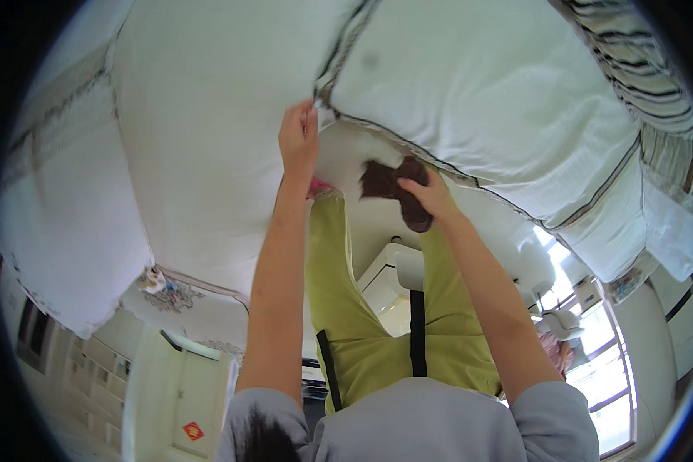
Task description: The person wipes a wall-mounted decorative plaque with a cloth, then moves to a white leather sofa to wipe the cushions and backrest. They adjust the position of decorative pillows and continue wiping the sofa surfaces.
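Note:
My left hand (300,136) pinches the dark-trimmed edge of a white sofa cover (473,75) near its corner, with the fingertips partly hidden. In my right hand (439,196) is a dark brown cloth item, likely a sock or a pair of socks (411,193). One end of it sticks out to the left and looks blurred, while another part hangs below my thumb. The socks are close to the cover's trimmed front edge, above the pale floor. Another white covered section (202,115) extends to the left of my left hand.
My green trousers (358,346) and a pink shoe or slipper (320,186) show below my arms. White furniture (384,274) stands behind my legs. A striped, ruffled cushion (635,58) lies at the upper right. A pale door (196,392) and a bright window (600,375) appear near the bottom.

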A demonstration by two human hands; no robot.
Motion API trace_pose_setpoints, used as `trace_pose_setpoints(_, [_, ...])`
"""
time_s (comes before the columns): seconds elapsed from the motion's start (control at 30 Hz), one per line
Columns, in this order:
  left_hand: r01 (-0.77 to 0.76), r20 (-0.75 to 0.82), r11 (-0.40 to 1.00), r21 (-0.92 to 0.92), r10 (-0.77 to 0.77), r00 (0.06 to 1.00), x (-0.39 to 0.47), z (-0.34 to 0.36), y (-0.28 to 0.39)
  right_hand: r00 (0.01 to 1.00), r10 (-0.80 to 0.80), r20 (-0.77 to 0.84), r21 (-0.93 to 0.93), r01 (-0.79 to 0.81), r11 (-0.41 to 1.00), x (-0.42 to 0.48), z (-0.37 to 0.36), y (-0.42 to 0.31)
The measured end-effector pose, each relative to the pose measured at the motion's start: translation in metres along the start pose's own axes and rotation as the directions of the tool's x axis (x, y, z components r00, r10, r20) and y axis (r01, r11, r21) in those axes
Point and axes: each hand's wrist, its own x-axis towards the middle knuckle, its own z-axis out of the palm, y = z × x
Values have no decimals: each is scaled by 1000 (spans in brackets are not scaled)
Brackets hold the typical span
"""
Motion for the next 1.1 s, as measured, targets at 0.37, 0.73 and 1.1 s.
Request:
trace_pose_setpoints(0.37, [83, -84, 889, 451, -50, 995, 165, 115, 19, 968, -13, -252, 363, 108, 926, -27, -201, -39])
trace_pose_setpoints(0.73, [164, -101, 570, 805, -141, 985, 159, 113, 89, 723, -145, -675, 33, 226, 973, -37, -276, -5])
trace_pose_setpoints(1.1, [-924, 570, 375, 80, 743, 351, 140, 282, 261, 603, 49, -796, -179, -312, 933, -10, -304, -44])
